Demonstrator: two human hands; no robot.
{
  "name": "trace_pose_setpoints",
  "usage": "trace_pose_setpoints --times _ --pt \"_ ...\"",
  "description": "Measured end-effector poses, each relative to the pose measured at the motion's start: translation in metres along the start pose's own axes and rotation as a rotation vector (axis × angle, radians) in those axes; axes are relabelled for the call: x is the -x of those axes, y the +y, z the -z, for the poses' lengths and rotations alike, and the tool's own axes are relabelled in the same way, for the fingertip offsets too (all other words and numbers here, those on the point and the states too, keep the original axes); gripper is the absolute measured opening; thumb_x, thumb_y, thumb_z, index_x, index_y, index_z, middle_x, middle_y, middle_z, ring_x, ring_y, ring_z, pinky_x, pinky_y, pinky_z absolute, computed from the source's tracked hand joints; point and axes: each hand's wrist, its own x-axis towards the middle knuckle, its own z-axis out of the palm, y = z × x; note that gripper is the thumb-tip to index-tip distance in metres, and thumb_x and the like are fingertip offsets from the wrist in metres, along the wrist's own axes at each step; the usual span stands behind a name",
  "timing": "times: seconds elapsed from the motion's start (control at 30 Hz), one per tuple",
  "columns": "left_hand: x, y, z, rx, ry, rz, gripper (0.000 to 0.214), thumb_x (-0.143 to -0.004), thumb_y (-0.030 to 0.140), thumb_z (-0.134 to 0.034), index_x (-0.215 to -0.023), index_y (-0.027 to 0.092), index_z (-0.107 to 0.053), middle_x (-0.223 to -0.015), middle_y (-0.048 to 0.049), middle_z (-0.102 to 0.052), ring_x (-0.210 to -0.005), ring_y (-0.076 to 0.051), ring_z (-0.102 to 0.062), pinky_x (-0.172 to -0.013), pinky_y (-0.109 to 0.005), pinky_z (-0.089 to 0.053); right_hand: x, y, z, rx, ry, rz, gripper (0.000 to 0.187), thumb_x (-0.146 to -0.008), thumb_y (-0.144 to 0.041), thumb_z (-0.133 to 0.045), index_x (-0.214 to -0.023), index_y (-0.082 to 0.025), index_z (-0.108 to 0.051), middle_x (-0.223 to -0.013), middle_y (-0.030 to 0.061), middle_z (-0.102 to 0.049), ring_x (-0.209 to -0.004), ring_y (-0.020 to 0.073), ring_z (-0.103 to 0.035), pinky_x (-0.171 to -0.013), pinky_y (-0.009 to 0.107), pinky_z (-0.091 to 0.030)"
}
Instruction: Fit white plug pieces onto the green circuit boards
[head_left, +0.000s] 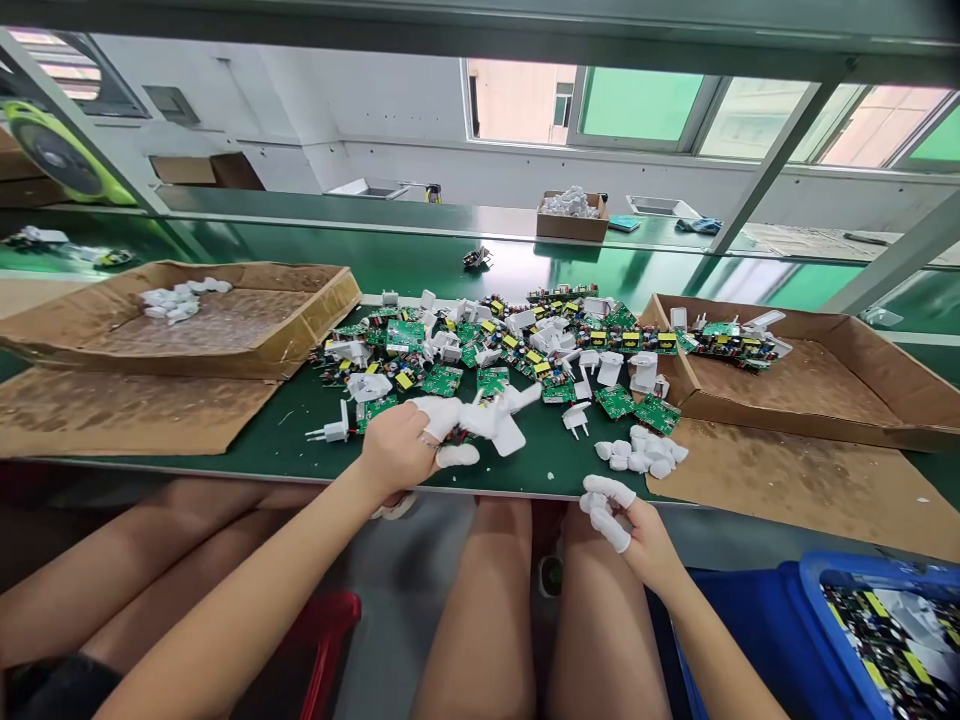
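My left hand (pixel 409 445), with white finger covers, is closed on a white plastic plug part (pixel 504 422) above the front of the bench. Motion blurs that part, and my fingers hide some of it. Past the bench's front edge, my right hand (pixel 634 525) wears white covers too and pinches a small white piece (pixel 592 502) between thumb and finger. A little pile of similar white pieces (pixel 641 452) lies just beyond it. Behind both hands spreads a heap of green circuit boards (pixel 442 380) mixed with white two-pin plugs (pixel 576 418).
An open cardboard tray (pixel 300 350) holding white pieces is at left. Another cardboard tray (pixel 787 400) with boards stands at right, above a flat cardboard sheet (pixel 750 490). A blue bin (pixel 810 610) of boards is lower right, a red bin (pixel 330 640) lower left. Another person's legs (pixel 150 560) are at left.
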Motion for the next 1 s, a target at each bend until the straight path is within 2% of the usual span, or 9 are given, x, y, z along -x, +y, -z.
trace_pose_setpoints --times 0.1,0.23,0.33,0.47,0.63,0.8,0.87,0.9,1.0 --pt "-0.015 0.004 -0.008 0.043 -0.026 -0.043 0.035 -0.091 0.034 -0.028 -0.09 0.009 -0.053 -0.081 -0.0133 -0.06 -0.064 -0.017 -0.055 -0.058 -0.027 -0.041 0.002 0.0 -0.002 0.027 -0.003 -0.001 0.021 -0.082 -0.023 -0.047 -0.101 -0.015 -0.054 -0.072 0.0022 -0.059 -0.061 0.0106 -0.055 -0.059 0.019 -0.048" --pt "-0.021 0.017 -0.021 0.028 -0.184 -0.222 0.034 -0.087 0.024 -0.03 -0.066 0.013 -0.054 -0.053 -0.0055 -0.051 -0.048 -0.016 -0.046 -0.046 -0.027 -0.033 0.005 -0.001 -0.002 0.069 -0.034 -0.032 0.024 -0.083 -0.025 -0.045 -0.101 -0.013 -0.054 -0.07 0.003 -0.058 -0.059 0.0111 -0.052 -0.057 0.02 -0.047" --pt "-0.017 0.027 -0.027 0.073 -0.252 -0.314 0.027 -0.08 0.01 -0.035 -0.06 0.014 -0.052 -0.057 -0.0057 -0.053 -0.049 -0.015 -0.046 -0.049 -0.027 -0.033 0.008 0.001 -0.001 0.097 -0.063 -0.052 0.025 -0.083 -0.026 -0.043 -0.1 -0.011 -0.054 -0.071 0.0041 -0.057 -0.06 0.0117 -0.053 -0.056 0.02 -0.046" --pt "-0.013 0.033 -0.028 0.095 -0.278 -0.283 0.021 -0.078 0.007 -0.039 -0.071 0.012 -0.057 -0.063 -0.0071 -0.054 -0.055 -0.016 -0.047 -0.057 -0.029 -0.036 0.01 0.005 -0.001 0.129 -0.08 -0.075 0.027 -0.083 -0.026 -0.041 -0.098 -0.009 -0.055 -0.067 0.0038 -0.055 -0.057 0.0115 -0.051 -0.053 0.02 -0.044" --pt "-0.011 0.032 -0.037 0.204 -0.287 -0.272 0.02 -0.067 0.003 -0.04 -0.054 0.013 -0.05 -0.049 -0.0045 -0.042 -0.047 -0.015 -0.041 -0.044 -0.026 -0.03 0.013 0.008 -0.003 0.108 -0.096 -0.124 0.029 -0.082 -0.028 -0.041 -0.098 -0.008 -0.055 -0.064 0.0025 -0.053 -0.052 0.0107 -0.046 -0.05 0.02 -0.042" --pt "-0.003 0.031 -0.041 0.182 -0.423 -0.2 0.011 -0.063 0.018 -0.055 -0.053 0.014 -0.051 -0.05 -0.004 -0.044 -0.049 -0.017 -0.046 -0.042 -0.025 -0.033 0.018 0.013 -0.003 0.067 -0.095 -0.182 0.029 -0.081 -0.03 -0.042 -0.097 -0.009 -0.055 -0.064 0.0023 -0.052 -0.053 0.0109 -0.045 -0.051 0.021 -0.041" --pt "-0.003 0.026 -0.038 0.212 -0.503 -0.101 0.014 -0.066 0.024 -0.057 -0.057 0.014 -0.055 -0.051 -0.0049 -0.048 -0.052 -0.018 -0.049 -0.045 -0.025 -0.037 0.02 0.014 -0.001 0.038 -0.099 -0.209 0.029 -0.08 -0.03 -0.042 -0.097 -0.01 -0.055 -0.064 0.0023 -0.051 -0.054 0.0112 -0.045 -0.052 0.022 -0.04" --pt "-0.006 0.02 -0.036 0.258 -0.522 0.017 0.014 -0.068 0.026 -0.056 -0.062 0.013 -0.057 -0.055 -0.0061 -0.052 -0.056 -0.018 -0.052 -0.048 -0.025 -0.04 0.021 0.015 0.0 0.024 -0.1 -0.223 0.029 -0.08 -0.031 -0.043 -0.096 -0.01 -0.054 -0.064 0.0022 -0.051 -0.054 0.0113 -0.044 -0.052 0.022 -0.04" --pt "-0.026 -0.007 -0.032 0.463 -0.48 0.679 0.019 -0.073 0.03 -0.051 -0.08 0.014 -0.06 -0.077 -0.0075 -0.061 -0.075 -0.02 -0.056 -0.063 -0.026 -0.045 0.024 0.017 0.003 -0.006 -0.093 -0.262 0.029 -0.079 -0.033 -0.044 -0.093 -0.01 -0.054 -0.064 0.0022 -0.05 -0.055 0.0116 -0.045 -0.053 0.022 -0.04"
